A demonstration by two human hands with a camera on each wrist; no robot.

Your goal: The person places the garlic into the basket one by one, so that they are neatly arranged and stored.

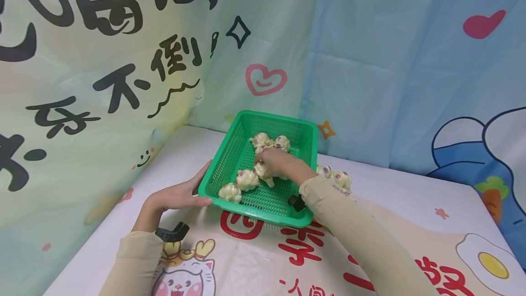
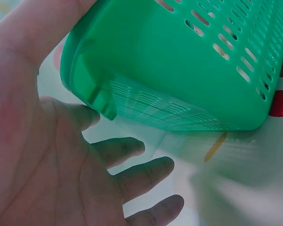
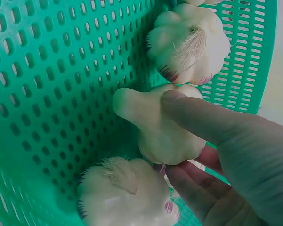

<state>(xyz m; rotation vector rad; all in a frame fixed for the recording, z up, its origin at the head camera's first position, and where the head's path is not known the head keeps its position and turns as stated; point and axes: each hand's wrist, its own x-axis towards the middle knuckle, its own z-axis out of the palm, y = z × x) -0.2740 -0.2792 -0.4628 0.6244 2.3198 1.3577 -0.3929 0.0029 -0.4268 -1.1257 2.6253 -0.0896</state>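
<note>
A green plastic basket (image 1: 263, 215) with slotted walls holds several white garlic bulbs with purple streaks. My right hand (image 1: 279, 161) reaches inside it and grips one garlic bulb (image 3: 172, 129), thumb on top and fingers underneath; the bulb's stem points away from the hand. Two neighbouring bulbs, one with roots showing (image 3: 190, 44) and another below (image 3: 127, 193), lie on either side of the gripped one. At the basket's near left corner is my left hand (image 1: 181, 195), its thumb along the rim. In the left wrist view its other fingers (image 2: 143, 179) extend loosely spread beside the basket wall.
More garlic bulbs (image 1: 342, 179) lie on the table just right of the basket, partly hidden by my right forearm. A printed cloth (image 1: 255, 264) covers the table. Printed curtains (image 1: 370, 67) rise along the back and left side, close behind the basket.
</note>
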